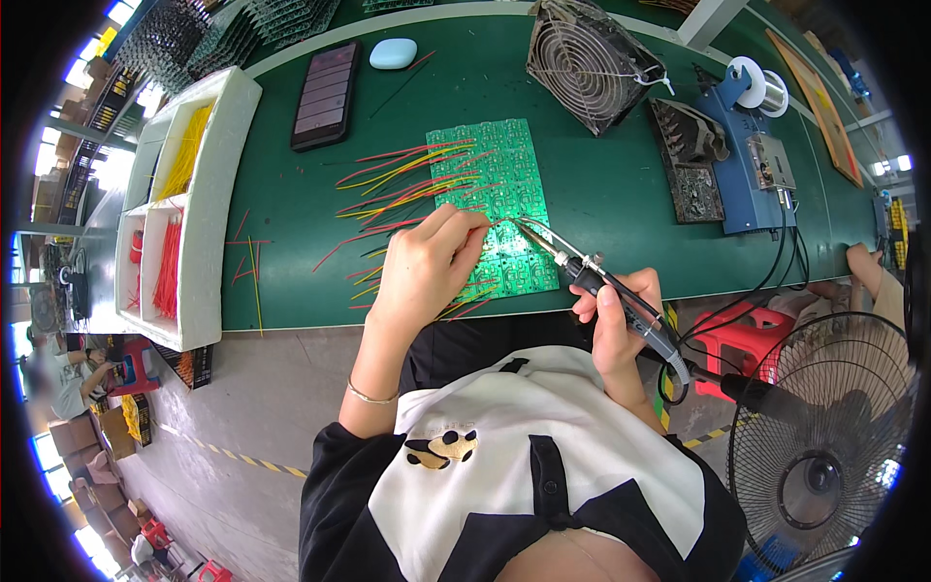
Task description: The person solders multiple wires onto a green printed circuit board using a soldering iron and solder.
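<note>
A green panel of small circuit boards lies on the table before me. Rows of red, yellow and black wires stick out past its left side. My left hand rests over the panel's left part, thumb and finger pinched on a thin red wire whose end meets the board. In my right hand is a soldering iron with a thin feed tube along it. The iron's tip reaches the board close to that wire end; whether it touches cannot be made out.
At the left stands a white foam box with red and yellow wires in compartments. Behind the panel lie a phone and a pale blue case. Right are a grilled fan, a blue soldering unit, a solder spool and a large fan.
</note>
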The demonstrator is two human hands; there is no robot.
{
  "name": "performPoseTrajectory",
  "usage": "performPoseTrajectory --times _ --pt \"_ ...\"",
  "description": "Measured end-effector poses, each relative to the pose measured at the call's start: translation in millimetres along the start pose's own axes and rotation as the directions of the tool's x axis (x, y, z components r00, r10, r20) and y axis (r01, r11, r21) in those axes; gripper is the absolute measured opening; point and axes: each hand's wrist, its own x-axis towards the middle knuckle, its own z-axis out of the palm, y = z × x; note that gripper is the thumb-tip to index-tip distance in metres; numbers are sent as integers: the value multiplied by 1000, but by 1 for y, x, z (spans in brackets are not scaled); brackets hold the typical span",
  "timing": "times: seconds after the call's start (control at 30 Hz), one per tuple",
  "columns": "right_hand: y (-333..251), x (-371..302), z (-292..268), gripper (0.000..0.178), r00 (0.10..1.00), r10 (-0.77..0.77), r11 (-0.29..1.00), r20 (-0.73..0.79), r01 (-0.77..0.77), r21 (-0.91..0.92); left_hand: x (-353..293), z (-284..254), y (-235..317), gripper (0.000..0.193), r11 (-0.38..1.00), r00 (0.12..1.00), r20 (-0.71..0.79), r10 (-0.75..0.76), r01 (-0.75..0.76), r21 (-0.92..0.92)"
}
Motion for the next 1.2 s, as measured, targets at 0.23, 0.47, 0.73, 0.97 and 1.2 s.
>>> performPoseTrajectory --times 0.23,0.47,0.73,0.97,1.2 --pt "-2 2 4 20 1000 -1 1000 -16 1 -18 0 1 -2 6 1000 1000 -4 2 -2 -1" --pt "-1 2 -2 19 1000 21 999 0 -21 -38 1 1 -1 6 1000 1000 -3 -1 1 -17" --pt "0 4 0 22 999 -8 1000 -43 9 9 0 0 -1 6 1000 1000 -6 -2 2 -30" --pt "-1 3 0 22 1000 7 1000 -20 -7 -3 -1 0 0 7 1000 1000 -12 -13 13 -22" --pt "0 2 1 20 1000 16 1000 -20 -16 -8 -1 2 -1 8 999 1000 -18 -17 16 -30"
